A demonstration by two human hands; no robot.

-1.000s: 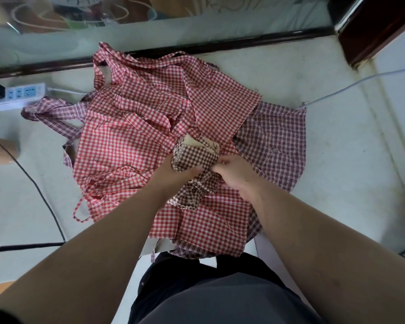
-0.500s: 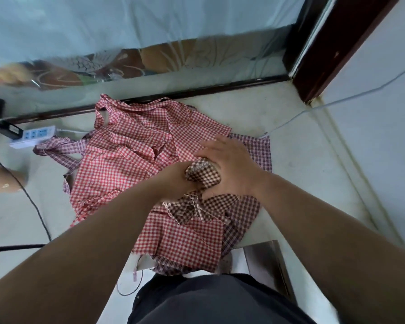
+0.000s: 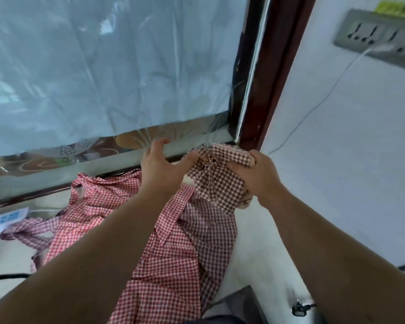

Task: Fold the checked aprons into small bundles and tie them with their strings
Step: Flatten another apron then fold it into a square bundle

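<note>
A brown-and-white checked apron bundle is held up in the air in front of the window frame. My right hand grips its right side with curled fingers. My left hand is at its left edge, fingers spread, with thumb and fingertips touching the cloth. Thin strings cross the bundle's front. Below it a red-and-white checked apron hangs and drapes toward me, and more red checked aprons lie in a heap on the floor. A purplish checked apron strap trails at the left.
A white power strip lies at the far left by the window's bottom rail. A black cable runs over the floor at the left. A dark wooden frame and white wall with a socket panel are at the right.
Both hands lifted the brown checked bundle off the pile and up to the right. The view tilted up toward the window. My left hand's fingers opened out.
</note>
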